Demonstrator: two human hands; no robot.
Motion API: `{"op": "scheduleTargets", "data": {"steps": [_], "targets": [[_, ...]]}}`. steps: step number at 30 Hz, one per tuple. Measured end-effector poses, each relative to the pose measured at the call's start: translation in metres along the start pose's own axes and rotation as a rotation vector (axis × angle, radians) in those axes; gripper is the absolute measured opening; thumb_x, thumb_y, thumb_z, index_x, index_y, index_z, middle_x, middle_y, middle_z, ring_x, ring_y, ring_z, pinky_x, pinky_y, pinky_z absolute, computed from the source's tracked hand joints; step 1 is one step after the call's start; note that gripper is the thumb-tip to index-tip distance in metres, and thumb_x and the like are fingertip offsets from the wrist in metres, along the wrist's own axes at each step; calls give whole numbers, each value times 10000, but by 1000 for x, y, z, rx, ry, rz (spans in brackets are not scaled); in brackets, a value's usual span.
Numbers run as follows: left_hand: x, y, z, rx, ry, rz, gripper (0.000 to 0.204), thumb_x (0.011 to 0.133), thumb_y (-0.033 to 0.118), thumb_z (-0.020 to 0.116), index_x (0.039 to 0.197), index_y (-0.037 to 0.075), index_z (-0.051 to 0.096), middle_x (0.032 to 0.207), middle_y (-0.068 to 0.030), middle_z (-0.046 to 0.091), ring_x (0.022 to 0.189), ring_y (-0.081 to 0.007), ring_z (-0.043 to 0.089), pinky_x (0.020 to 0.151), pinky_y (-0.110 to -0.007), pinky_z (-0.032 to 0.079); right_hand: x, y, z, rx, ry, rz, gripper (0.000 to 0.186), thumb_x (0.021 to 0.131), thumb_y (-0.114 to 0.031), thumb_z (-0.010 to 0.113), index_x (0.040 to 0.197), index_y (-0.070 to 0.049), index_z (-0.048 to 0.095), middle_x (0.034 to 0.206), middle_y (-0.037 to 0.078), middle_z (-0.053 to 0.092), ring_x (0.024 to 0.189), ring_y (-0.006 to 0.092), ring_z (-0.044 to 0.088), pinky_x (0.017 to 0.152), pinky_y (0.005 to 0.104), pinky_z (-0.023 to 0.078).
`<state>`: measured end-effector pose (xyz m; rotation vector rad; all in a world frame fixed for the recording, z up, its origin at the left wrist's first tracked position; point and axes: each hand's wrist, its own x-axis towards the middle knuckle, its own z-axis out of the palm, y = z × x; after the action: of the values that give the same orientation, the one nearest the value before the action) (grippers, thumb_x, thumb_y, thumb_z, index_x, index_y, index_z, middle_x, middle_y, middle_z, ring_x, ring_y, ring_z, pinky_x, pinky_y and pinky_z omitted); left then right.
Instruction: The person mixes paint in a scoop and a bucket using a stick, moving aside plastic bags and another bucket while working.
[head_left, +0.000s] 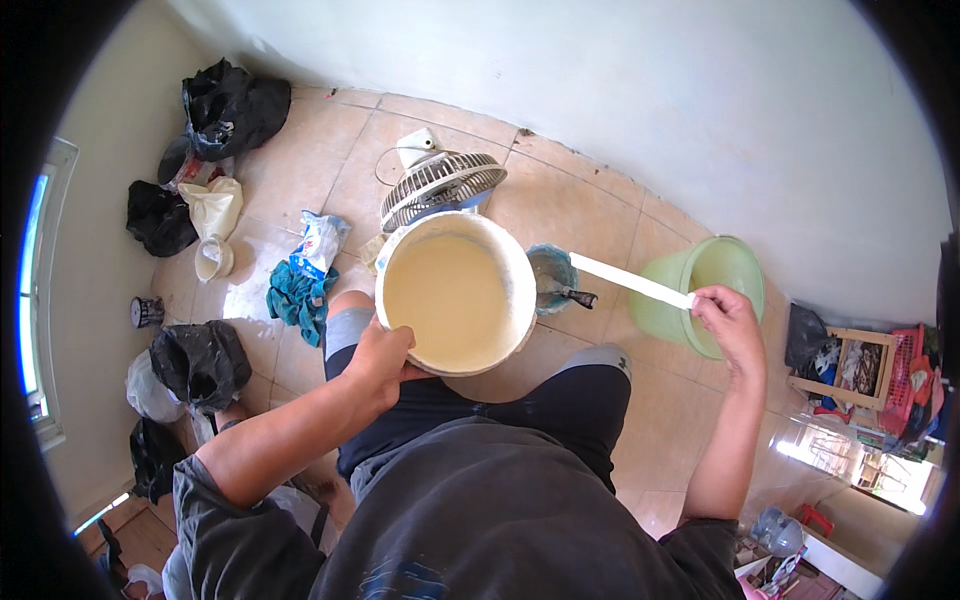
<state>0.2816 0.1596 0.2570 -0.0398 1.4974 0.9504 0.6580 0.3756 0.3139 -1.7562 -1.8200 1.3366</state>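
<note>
My left hand (390, 355) grips the near-left side of a round white tub (516, 300) of smooth cream-coloured liquid (445, 295), held above my thighs. My right hand (722, 318) pinches one end of a long, flat white stick (630, 281), which points left toward the tub. Its far end is over the rim area of a small teal bucket (552, 262) behind the tub's right side, in which a dark-handled tool (575, 296) rests. A light green bucket (735, 260) stands on the floor beyond my right hand.
A floor fan (440, 185) lies behind the tub on the tiled floor (590, 205). Teal cloth (295, 295), a plastic packet (320, 240) and several black bags (200, 365) are on the left. A wooden frame (840, 370) and red baskets (905, 365) sit at the right by the wall.
</note>
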Motion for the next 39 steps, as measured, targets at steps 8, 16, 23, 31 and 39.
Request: {"op": "scheduleTargets", "data": {"steps": [8, 16, 23, 31, 39], "targets": [[-8, -5, -3, 1, -19, 50, 587, 863, -43, 385, 1442, 2, 300, 1308, -216, 541, 1119, -378, 654, 890, -516, 608, -29, -100, 104, -347, -32, -451, 78, 834, -51, 693, 883, 5, 670, 827, 102, 679, 757, 222, 649, 697, 361, 521], [-30, 0, -6, -68, -31, 35, 559, 876, -36, 386, 1427, -74, 300, 1309, -246, 533, 1129, -417, 638, 918, -528, 590, -2, -115, 201, -1011, 5, -938, 78, 811, -82, 622, 833, -49, 690, 866, 113, 646, 891, 261, 630, 833, 397, 477], [-53, 10, -21, -132, -58, 35, 530, 893, -28, 388, 1409, -121, 309, 1316, -262, 527, 1156, -425, 620, 961, -539, 562, 4, -124, 215, -1021, 74, -1079, 118, 836, -77, 595, 925, -47, 667, 853, 104, 636, 881, 242, 625, 845, 389, 459], [-95, 26, -34, -190, 67, 38, 462, 890, -21, 426, 1340, -127, 431, 1279, -247, 573, 1135, -392, 631, 944, -528, 562, -10, -174, 173, -94, -156, -726, 301, 867, -117, 742, 1127, 10, 660, 950, 94, 689, 842, 194, 639, 783, 341, 509], [-136, 48, -72, -237, 122, 110, 422, 863, 3, 460, 1258, -139, 502, 1191, -243, 623, 1069, -377, 661, 940, -521, 566, 28, -157, 119, 538, -533, -224, 289, 980, -202, 629, 1200, -18, 667, 992, 50, 712, 785, 57, 554, 697, 204, 421]]}}
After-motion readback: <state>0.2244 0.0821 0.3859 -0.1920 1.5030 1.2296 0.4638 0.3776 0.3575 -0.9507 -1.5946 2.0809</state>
